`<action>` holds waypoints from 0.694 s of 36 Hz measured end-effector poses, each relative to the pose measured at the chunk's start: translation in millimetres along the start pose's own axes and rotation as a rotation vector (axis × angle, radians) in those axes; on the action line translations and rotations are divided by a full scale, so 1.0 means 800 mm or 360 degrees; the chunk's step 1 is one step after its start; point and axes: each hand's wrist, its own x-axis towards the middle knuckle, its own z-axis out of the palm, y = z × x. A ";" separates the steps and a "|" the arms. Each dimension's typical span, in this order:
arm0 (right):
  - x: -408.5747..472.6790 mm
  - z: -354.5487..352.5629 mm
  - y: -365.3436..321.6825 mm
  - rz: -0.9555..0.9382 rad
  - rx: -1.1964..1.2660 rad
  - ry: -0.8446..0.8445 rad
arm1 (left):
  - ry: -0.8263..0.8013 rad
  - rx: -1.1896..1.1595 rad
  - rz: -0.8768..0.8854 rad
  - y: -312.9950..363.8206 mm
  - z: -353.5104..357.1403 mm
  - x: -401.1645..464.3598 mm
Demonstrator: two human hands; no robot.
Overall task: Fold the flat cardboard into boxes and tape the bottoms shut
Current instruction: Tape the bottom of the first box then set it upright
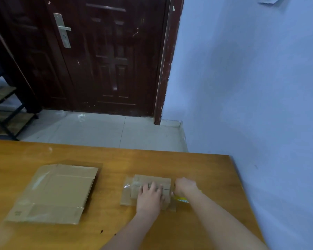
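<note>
A small folded cardboard box (153,180) stands on the wooden table (107,159), its closed flaps facing up. My left hand (149,196) lies flat on top of it, fingers spread and pressing the flaps down. Clear tape (127,185) hangs over the box's left side. My right hand (184,186) is at the box's right end with its fingers curled; what it grips is hidden. A yellow tape roll (182,199) shows partly under my right wrist. A stack of flat cardboard (52,193) lies on the left of the table.
The table's right edge runs close to a pale blue wall (251,87). Beyond the far edge are a tiled floor (101,129) and a dark wooden door (107,56). A black-framed shelf (4,109) stands at far left.
</note>
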 end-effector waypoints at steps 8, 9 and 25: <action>-0.012 -0.012 0.003 -0.0135 0.0175 0.0048 | -0.0048 -0.0173 0.0046 -0.014 0.001 0.002; -0.014 -0.013 0.000 -0.0142 0.0194 0.0119 | -0.0042 -0.0217 0.0038 -0.016 0.002 0.000; -0.010 0.007 -0.084 -0.0428 0.0703 0.0353 | -0.0002 -0.1520 -0.0102 -0.061 0.008 0.011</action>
